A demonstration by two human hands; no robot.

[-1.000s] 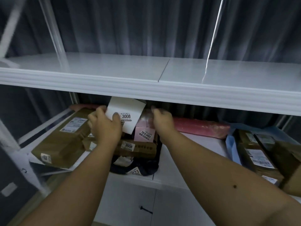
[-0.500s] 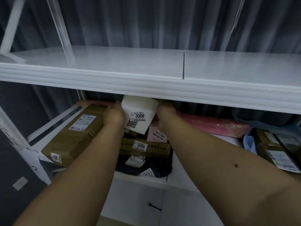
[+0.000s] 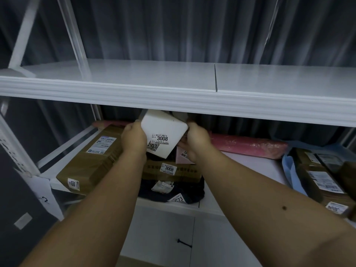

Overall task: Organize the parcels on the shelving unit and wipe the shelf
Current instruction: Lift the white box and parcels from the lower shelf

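Note:
A white box [image 3: 163,130] labelled 3008 is held tilted just under the front lip of the bare upper shelf [image 3: 154,74]. My left hand [image 3: 133,139] grips its left side and my right hand [image 3: 196,140] grips its right side. Beneath it on the lower shelf [image 3: 240,170] lies a stack: a small pink parcel [image 3: 183,158], a flat brown box [image 3: 173,171] also labelled 3008, and a dark bag [image 3: 173,191] at the bottom. The top of the white box is hidden behind the shelf lip.
A large brown box [image 3: 92,158] lies at the left of the lower shelf. A long pink roll [image 3: 248,146] lies at the back. Brown parcels [image 3: 317,174] and a blue bag [image 3: 290,168] sit at the right. Grey curtains hang behind.
The white box has been lifted off the stack and now sits higher, between both hands. My right hand moved from the pink parcel onto the box's right side.

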